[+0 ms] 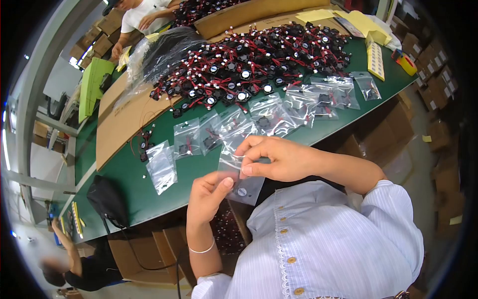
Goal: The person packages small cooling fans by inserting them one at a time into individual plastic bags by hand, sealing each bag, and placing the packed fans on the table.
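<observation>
A clear plastic zip bag [249,193] is held between my two hands near the table's front edge, with a round pale-labelled black part visible low in it. My left hand [208,193] pinches the bag's left side between thumb and fingers. Thumb and fingertips of my right hand [279,158] close on its upper part, around the mouth. Just beyond my hands lies a row of filled clear bags [264,117]. Behind them spreads a big heap of small black fans [259,65] with red wires and white connectors. Flat clear bags [162,167] lie to the left.
Loose fans [145,144] sit on the green table [144,194] by a cardboard sheet [117,124]. A black pouch [107,199] rests at the front left edge. A yellow tape dispenser [404,62] stands far right. One co-worker [147,17] is across the table, another [84,266] lower left.
</observation>
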Demonstrator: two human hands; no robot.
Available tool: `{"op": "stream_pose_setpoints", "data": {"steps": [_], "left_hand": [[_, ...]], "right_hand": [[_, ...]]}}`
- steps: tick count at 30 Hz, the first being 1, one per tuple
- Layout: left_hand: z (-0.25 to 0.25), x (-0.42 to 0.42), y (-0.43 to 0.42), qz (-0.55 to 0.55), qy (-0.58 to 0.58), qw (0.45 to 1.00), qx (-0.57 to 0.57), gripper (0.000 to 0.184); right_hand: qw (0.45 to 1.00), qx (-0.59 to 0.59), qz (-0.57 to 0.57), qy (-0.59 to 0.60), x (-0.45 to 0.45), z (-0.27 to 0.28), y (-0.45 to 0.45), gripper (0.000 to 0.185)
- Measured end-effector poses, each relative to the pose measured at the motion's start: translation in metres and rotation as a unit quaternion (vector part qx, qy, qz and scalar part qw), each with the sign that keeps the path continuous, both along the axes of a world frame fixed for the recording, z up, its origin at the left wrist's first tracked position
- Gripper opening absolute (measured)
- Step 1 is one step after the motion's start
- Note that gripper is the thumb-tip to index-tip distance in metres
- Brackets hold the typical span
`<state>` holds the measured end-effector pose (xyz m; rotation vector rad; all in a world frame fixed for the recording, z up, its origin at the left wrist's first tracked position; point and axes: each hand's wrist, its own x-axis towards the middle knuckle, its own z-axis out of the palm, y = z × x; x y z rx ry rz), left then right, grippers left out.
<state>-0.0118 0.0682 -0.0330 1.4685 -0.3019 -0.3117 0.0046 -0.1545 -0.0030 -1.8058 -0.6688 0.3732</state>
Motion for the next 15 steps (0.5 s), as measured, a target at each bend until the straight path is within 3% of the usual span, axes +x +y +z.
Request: {"op": "stream_pose_setpoints", "data": {"steps": [1, 3, 4, 9, 15], "left_hand": [[0.000, 0.001, -0.002, -0.057, 0.012, 0.998, 0.009, 0.024], [0.006, -0.002, -0.012, -0.039, 0.023, 0.999, -0.013, 0.021], [0.009, -0.003, -0.013, -0.035, 0.015, 0.999, -0.005, 0.021], [0.016, -0.007, -0.027, -0.029, 0.026, 0.999, -0.011, 0.020], [0.023, -0.011, -0.045, -0.022, -0.017, 0.999, 0.032, 0.020]], "right_hand": [[1.000, -0.006, 0.002, 0.000, -0.003, 0.004, -0.004, 0.020], [0.986, -0.069, -0.073, -0.135, -0.013, 0.010, -0.013, 0.017], [0.986, -0.074, -0.069, -0.136, -0.018, 0.014, -0.018, 0.017], [0.987, -0.038, -0.127, -0.092, -0.037, 0.018, -0.037, 0.017], [0.995, 0.013, -0.099, 0.015, -0.038, 0.010, -0.056, 0.019]]}}
